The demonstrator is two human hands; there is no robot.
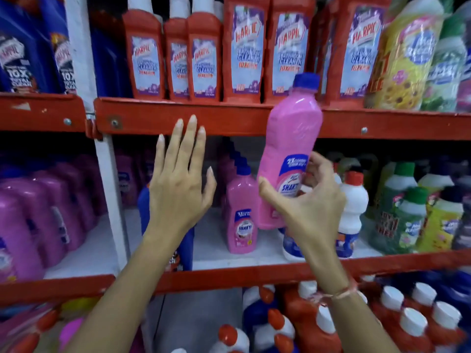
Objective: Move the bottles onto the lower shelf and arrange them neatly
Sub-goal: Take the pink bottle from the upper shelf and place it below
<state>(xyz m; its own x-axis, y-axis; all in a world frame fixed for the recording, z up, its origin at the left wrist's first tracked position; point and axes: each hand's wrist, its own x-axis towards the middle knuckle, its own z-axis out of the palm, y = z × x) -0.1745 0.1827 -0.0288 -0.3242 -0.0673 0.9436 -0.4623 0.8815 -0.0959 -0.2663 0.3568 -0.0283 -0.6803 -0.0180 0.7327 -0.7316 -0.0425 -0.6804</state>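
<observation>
My right hand (308,200) grips a pink bottle with a blue cap (290,138) by its lower part, holding it slightly tilted in front of the middle shelf's opening. Behind it a row of matching pink bottles (240,215) stands on the white middle shelf board (211,240). My left hand (178,182) is raised with fingers spread and holds nothing; its fingertips reach the red rail of the upper shelf (229,118). A dark blue bottle (144,205) is partly hidden behind my left hand.
Red Harpic bottles (288,47) fill the upper shelf, with yellow and green bottles (407,59) to their right. White bottles with red caps (353,212) and green-capped bottles (405,212) stand right of the pink row. Purple bottles (38,212) sit at left. The bottom level holds several red, white and blue bottles (331,319).
</observation>
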